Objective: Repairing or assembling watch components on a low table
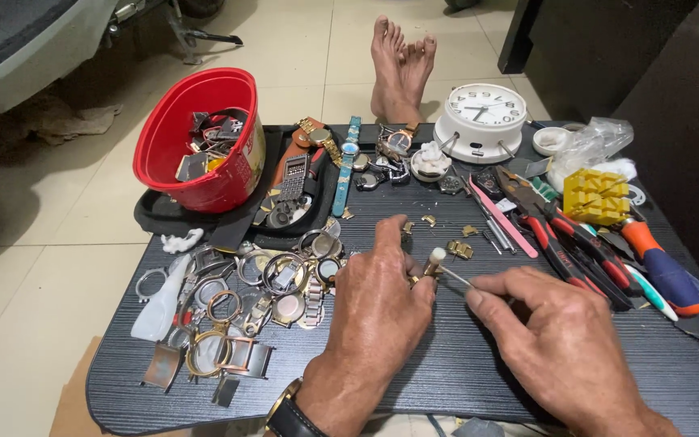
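Left hand (378,299) pinches a small gold watch part (429,267) just above the table (446,372), right hand (556,340) closed on a thin metal pin tool (456,279); a slipping tip could flick the part among loose cases (236,307).

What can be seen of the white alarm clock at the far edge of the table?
The white alarm clock is round with a pale dial, dark numerals and thin dark hands. Its casing looks like plastic. It stands tilted back on small metal legs near the far edge of the dark table, right of centre. Watch parts lie close beside it. Neither hand touches it.
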